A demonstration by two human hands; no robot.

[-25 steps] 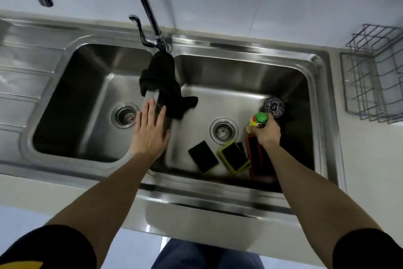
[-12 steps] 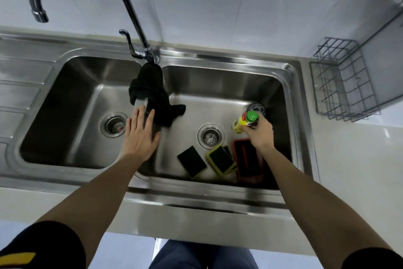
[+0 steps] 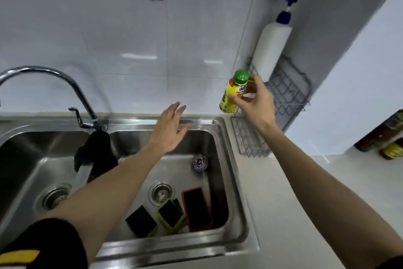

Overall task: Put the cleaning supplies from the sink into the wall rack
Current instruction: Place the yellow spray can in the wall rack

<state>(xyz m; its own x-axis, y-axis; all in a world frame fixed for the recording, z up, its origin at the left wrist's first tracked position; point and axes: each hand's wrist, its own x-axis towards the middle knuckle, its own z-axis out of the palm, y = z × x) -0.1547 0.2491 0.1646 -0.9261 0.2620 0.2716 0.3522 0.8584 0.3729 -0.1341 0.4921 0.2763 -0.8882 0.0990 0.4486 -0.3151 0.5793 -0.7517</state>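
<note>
My right hand (image 3: 256,103) grips a yellow bottle with a green cap (image 3: 234,92), held upright in the air just left of the grey wire wall rack (image 3: 290,94). My left hand (image 3: 169,131) hovers open over the back of the right sink basin (image 3: 226,159). In that basin lie a steel wool ball (image 3: 199,163), a red-edged scrubber (image 3: 197,207), a yellow-edged sponge (image 3: 171,214) and a dark sponge (image 3: 140,222). A black cloth (image 3: 93,152) hangs over the divider between the basins.
A white pump bottle (image 3: 271,48) stands in the rack against the wall. The curved tap (image 3: 65,85) rises at the left. Dark bottles (image 3: 388,135) stand on the counter at the far right. The white counter (image 3: 283,192) runs between sink and rack.
My right hand lifted the yellow bottle out of the basin and carried it up to the right, beside the rack. My left hand left the divider and moved right. The view tilted upward.
</note>
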